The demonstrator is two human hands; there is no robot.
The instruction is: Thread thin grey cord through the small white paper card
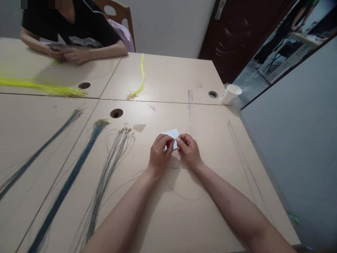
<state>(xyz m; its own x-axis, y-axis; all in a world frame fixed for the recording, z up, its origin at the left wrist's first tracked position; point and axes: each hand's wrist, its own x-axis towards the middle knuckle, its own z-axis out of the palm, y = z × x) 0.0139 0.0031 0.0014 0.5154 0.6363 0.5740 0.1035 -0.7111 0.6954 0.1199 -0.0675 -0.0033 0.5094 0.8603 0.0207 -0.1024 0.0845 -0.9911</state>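
In the head view, the left hand (160,151) and right hand (191,150) meet over the desk (168,80), thumbs and fingertips pinched together on a tiny piece (175,140), too small to identify. It sits between the fingertips, above a white card (172,133) lying partly hidden behind the hands. A thin cord (188,200) curves across the desk between the forearms; whether it joins the tiny piece cannot be told.

To the left of the hands lie a loose grey bundle (107,175) of strands, a thicker dark teal bundle (71,188) and a slimmer grey-blue bundle (44,147), each with gold-coloured ends at the far side. A flat scrap (139,128) rests just beside the loose grey bundle's tip. Farther off are a wide yellow bundle (39,88) and a narrower yellow bundle (143,75).

A clear ruler (190,102) lies across the seam beyond the hands, and a white cup (231,94) stands at the right edge. Fine strands (228,123) stretch nearer along that side. Across the desk, a person in a black top (86,31) sits with forearms resting on it.
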